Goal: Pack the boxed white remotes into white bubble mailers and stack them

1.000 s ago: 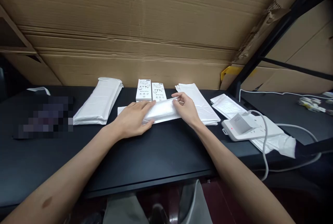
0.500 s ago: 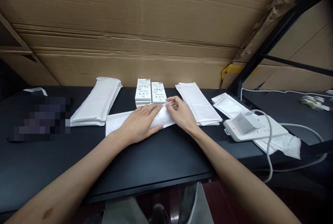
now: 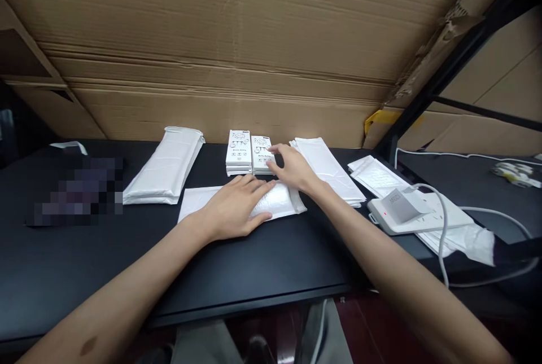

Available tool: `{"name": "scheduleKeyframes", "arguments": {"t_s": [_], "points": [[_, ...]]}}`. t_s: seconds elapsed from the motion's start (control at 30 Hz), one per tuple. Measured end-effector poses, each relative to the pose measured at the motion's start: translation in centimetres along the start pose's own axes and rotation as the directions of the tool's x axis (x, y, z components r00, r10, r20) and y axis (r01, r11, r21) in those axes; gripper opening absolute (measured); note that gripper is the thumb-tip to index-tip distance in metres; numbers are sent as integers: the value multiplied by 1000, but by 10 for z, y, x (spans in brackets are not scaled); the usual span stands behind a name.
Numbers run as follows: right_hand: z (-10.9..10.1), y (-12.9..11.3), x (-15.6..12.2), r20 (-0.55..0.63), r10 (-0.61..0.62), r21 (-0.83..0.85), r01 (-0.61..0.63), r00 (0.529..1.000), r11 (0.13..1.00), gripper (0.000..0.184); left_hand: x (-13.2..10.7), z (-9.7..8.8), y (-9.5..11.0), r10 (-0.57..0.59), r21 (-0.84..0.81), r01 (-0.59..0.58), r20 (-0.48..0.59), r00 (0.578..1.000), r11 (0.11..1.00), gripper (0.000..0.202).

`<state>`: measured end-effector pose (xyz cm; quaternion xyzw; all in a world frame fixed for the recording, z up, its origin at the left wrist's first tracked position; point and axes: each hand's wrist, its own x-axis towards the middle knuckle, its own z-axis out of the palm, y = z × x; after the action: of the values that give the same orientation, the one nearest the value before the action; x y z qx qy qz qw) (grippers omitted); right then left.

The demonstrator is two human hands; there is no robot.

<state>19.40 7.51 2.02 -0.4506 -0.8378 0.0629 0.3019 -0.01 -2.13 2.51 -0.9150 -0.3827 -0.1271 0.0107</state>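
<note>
My left hand (image 3: 237, 204) lies flat on a white padded bubble mailer (image 3: 282, 201), its fingers stretched along the top face and the thumb apart. The mailer's bare end sticks out to the right of the hand. My right hand (image 3: 294, 167) is at the right edge of the right-hand stack of small white printed boxes (image 3: 259, 152), thumb and forefinger apart at the top box. Whether the fingertips press on that box I cannot tell. A second stack of the same boxes (image 3: 239, 149) stands right beside it on the left.
Filled-looking white mailers (image 3: 165, 166) are piled on the left, flat mailers (image 3: 330, 172) on the right. A power strip (image 3: 440, 211) with a plugged-in grey adapter and cables rests on more mailers. Cardboard (image 3: 237, 82) walls the back of the black table (image 3: 254, 273).
My right hand has left the mailer's end and moved up to the small boxes. The left hand stays on the mailer. The whole view has shifted slightly.
</note>
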Motion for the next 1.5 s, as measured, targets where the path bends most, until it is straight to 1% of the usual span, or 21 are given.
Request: {"name": "scheduleKeyframes", "arguments": {"t_s": [0.07, 0.13, 0.2, 0.27, 0.4, 0.5, 0.57, 0.63, 0.73, 0.8, 0.87, 0.93, 1.0, 1.03, 1.1, 1.2, 1.27, 1.3, 1.37, 1.43, 1.5], "points": [[0, 4, 17, 147, -57, -91, 70, 987, 993, 54, -1, -1, 0, 6, -12, -6, 5, 1000, 1000, 59], [0, 8, 31, 264, -60, -145, 101, 963, 984, 65, -2, -1, -1, 5, -26, -5, 16, 1000, 1000, 59], [0, 11, 40, 337, -52, -168, 115, 940, 979, 70, -3, -1, -2, 0, -36, 1, 25, 1000, 999, 59], [0, 13, 45, 362, -72, -180, 146, 930, 973, 70, -4, -1, -4, 1, -40, 0, 34, 999, 999, 60], [-1, 10, 42, 354, -111, -185, 186, 929, 965, 73, -4, 2, -5, -4, -27, 5, 46, 999, 1000, 60], [-5, 5, 34, 307, -84, -201, 151, 948, 968, 75, -4, 4, -7, -19, -21, 20, 47, 999, 1000, 61], [-13, 1, 25, 253, -46, -239, 108, 966, 965, 74, -4, 6, -8, -27, -19, 28, 45, 999, 999, 62], [-27, -1, 16, 195, -17, -284, 73, 981, 956, 71, -4, 7, -9, -38, -18, 39, 43, 998, 999, 63], [-55, -2, -1, 131, 1, -348, 45, 991, 936, 70, -3, 6, -9, -58, -10, 58, 50, 997, 998, 65], [-73, -2, -15, 112, 22, -375, 21, 993, 927, 70, -3, 6, -9, -67, 0, 67, 56, 996, 998, 65], [-85, -1, -31, 115, 61, -407, -9, 992, 913, 70, -2, 5, -8, -77, 10, 76, 54, 996, 997, 66], [-90, 1, -47, 138, 142, -459, -64, 980, 886, 70, -2, 5, -8, -96, 21, 95, 49, 994, 995, 66], [-90, 5, -62, 188, 225, -509, -101, 956, 855, 71, -2, 5, -8, -124, 33, 122, 50, 991, 992, 66], [-88, 7, -67, 208, 246, -524, -105, 947, 845, 72, -2, 5, -8, -138, 38, 136, 54, 989, 990, 67], [-86, 14, -72, 192, 258, -527, -122, 947, 841, 72, -1, 5, -8, -157, 45, 155, 64, 985, 987, 67], [-85, 27, -69, 73, 258, -493, -190, 963, 849, 56, 0, 5, -9, -163, 56, 159, 70, 984, 986, 68], [-87, 37, -62, 37, 297, -483, -243, 954, 842, 47, 0, 4, -10, -168, 65, 163, 68, 983, 984, 67], [-88, 43, -59, 54, 333, -482, -268, 941, 834, 46, 0, 4, -10, -172, 69, 168, 68, 983, 983, 67], [-89, 54, -54, 130, 416, -474, -313, 900, 823, 50, 0, 3, -11, -182, 78, 176, 70, 981, 981, 67], [-88, 64, -51, 198, 468, -458, -342, 861, 821, 54, 0, 2, -11, -188, 88, 182, 68, 980, 979, 67], [-88, 71, -51, 213, 486, -444, -359, 848, 821, 54, 0, 2, -11, -192, 95, 186, 62, 979, 978, 67]]}}
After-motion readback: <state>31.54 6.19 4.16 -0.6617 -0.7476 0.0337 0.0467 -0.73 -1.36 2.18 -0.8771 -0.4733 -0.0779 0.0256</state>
